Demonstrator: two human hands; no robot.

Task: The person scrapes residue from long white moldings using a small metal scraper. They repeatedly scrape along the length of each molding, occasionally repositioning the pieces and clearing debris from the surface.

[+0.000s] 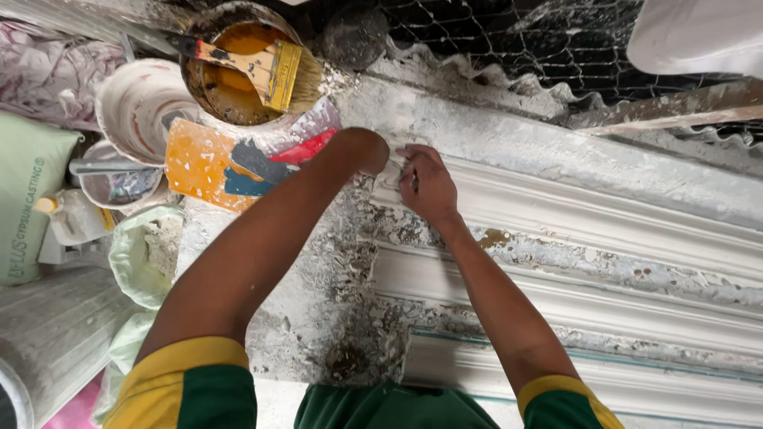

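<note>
Both my hands meet at the left end of a long white plaster cornice moulding [604,214] lying on a plaster-crusted bench [318,318]. My right hand [427,184] presses its fingers on the moulding's end, fingers together and flat. My left hand [367,149] is bent at the wrist just left of it, its fingers hidden behind the wrist. A second moulding [572,310] lies nearer to me. My arms wear green sleeves with yellow cuffs.
A bucket of orange liquid [234,75] with a wide brush [266,71] across it stands at the back left, beside white plaster-caked bowls [135,107] and an orange scraper [199,163]. Sacks [28,191] lie at the left. Wire mesh [517,40] runs along the back.
</note>
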